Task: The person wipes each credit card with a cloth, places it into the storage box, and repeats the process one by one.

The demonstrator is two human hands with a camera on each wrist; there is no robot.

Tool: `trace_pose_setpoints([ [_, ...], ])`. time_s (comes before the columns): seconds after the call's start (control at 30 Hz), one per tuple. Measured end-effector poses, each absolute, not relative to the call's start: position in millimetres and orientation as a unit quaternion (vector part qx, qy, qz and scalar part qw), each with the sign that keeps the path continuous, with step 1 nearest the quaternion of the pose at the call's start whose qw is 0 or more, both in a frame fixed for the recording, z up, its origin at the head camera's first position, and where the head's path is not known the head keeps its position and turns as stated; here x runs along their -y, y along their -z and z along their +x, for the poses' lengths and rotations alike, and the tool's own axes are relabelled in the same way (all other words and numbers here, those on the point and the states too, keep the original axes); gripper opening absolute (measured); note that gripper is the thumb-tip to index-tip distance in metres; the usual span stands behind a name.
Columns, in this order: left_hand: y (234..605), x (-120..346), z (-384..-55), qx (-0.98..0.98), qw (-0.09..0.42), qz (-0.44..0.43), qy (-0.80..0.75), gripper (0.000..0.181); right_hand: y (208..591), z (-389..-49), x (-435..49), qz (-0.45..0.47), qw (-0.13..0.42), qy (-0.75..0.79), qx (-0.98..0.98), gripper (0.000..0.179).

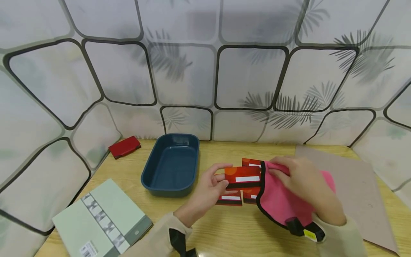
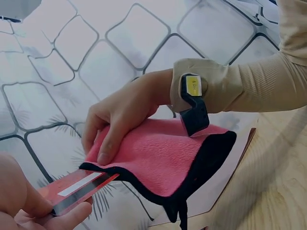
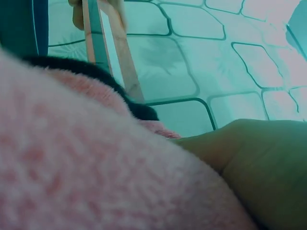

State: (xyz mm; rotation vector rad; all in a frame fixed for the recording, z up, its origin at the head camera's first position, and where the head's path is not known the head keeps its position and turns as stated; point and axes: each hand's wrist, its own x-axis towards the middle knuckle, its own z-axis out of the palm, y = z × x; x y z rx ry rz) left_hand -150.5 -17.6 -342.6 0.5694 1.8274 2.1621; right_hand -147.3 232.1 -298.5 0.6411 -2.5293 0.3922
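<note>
In the head view my left hand pinches the left end of a red card with a white strip and a black stripe. My right hand grips a pink cloth with black edging, which covers the card's right end. Below the held card, more red cards lie on the wooden table. The left wrist view shows the held card running under the cloth's black edge, with the right thumb pressing on top of the cloth. Blurred pink cloth fills much of the right wrist view.
A dark blue bin stands left of the cards. Further left lie a small dark red case and a pale green folder or book. A flat grey-brown board lies at the right. Patterned fabric rises behind the table.
</note>
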Motion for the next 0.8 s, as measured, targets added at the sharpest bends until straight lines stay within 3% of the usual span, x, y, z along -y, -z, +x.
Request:
trace_pose_setpoints([
  [0.13, 340.8, 18.6, -154.6, -0.63, 0.118, 0.175, -0.747, 0.045, 293.4, -143.1, -237.9, 0.239, 0.233, -0.146, 0.931, 0.011],
  [0.33, 339.0, 10.9, -157.2, -0.632, 0.106, 0.164, -0.75, 0.044, 283.8, -132.2, -238.2, 0.257, 0.227, -0.16, 0.926, 0.017],
  [0.8, 341.9, -3.1, -151.5, -0.622, 0.134, 0.194, -0.747, 0.044, 289.5, -131.7, -212.9, 0.314, 0.225, -0.176, 0.906, 0.021],
])
